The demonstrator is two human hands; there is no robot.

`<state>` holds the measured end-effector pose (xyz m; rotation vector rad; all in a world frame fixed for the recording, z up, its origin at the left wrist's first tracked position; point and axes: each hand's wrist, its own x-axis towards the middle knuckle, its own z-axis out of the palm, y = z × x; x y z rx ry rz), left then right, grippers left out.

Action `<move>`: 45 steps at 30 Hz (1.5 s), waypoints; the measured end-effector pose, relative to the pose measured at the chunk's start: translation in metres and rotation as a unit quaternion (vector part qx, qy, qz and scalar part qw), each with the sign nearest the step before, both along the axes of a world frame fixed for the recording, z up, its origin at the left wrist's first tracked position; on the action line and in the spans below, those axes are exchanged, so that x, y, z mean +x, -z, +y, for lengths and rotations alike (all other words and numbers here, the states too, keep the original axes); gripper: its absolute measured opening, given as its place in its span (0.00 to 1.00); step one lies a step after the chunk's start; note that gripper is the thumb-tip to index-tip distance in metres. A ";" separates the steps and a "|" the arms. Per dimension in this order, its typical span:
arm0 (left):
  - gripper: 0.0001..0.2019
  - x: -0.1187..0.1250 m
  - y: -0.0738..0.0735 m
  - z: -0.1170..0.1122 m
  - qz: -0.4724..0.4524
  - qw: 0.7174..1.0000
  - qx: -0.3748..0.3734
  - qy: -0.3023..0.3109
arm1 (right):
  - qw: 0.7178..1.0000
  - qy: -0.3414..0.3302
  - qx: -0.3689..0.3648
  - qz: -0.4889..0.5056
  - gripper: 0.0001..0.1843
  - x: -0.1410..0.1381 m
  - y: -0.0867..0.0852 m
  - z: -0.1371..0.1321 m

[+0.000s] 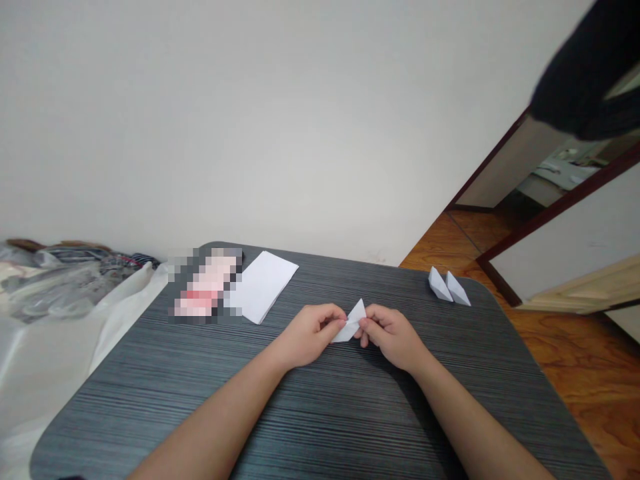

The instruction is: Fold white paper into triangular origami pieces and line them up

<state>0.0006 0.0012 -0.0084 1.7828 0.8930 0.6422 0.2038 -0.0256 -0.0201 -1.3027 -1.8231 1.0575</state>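
A small piece of folded white paper [352, 324] with a pointed tip is held just above the dark table [345, 413]. My left hand [311, 333] pinches its left side between thumb and fingers. On the other side, my right hand [390, 335] grips the paper's right edge, its thumb on the near face. Parts of the paper are hidden behind the fingers. Two finished-looking folded paper boats [441, 285] stand side by side at the table's far right corner.
A stack of white paper sheets [265, 283] lies at the far left, beside a blurred-out pinkish item [207, 287]. A pale wall [300, 133] rises behind the table. Plastic bags [90, 280] lie off the left edge; wooden floor [570, 353] shows at right.
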 end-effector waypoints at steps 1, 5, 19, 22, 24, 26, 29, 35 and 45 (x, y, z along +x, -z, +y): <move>0.11 0.000 0.000 0.000 0.005 1.000 0.001 0.003 | 1.000 -0.001 0.001 0.001 0.11 0.000 0.000 0.000; 0.12 -0.001 -0.001 0.000 0.018 1.000 0.002 0.021 | 1.000 0.000 0.000 0.012 0.11 -0.001 -0.001 0.000; 0.08 0.001 -0.001 0.002 0.010 0.994 0.108 0.030 | 1.000 -0.003 0.006 0.003 0.10 -0.006 -0.004 -0.001; 0.09 0.001 0.001 0.002 0.005 0.996 0.093 -0.009 | 1.000 0.008 0.007 0.011 0.08 -0.005 -0.003 -0.001; 0.09 0.001 0.003 0.003 0.002 0.999 0.041 -0.030 | 1.000 0.019 0.015 0.016 0.07 -0.005 -0.002 -0.002; 0.10 0.000 0.005 0.003 -0.006 0.999 -0.017 -0.035 | 0.999 0.028 0.020 0.021 0.05 -0.006 -0.001 -0.002; 0.09 0.000 0.006 0.002 -0.021 0.998 -0.055 -0.027 | 0.999 0.028 0.020 0.015 0.05 -0.008 -0.001 -0.002; 0.09 0.001 0.006 0.004 -0.027 0.997 -0.065 -0.022 | 0.999 0.022 0.040 -0.018 0.05 -0.009 -0.003 -0.001; 0.08 0.003 0.005 0.002 -0.041 0.995 -0.092 -0.017 | 0.991 0.058 0.107 -0.062 0.03 -0.009 0.001 -0.003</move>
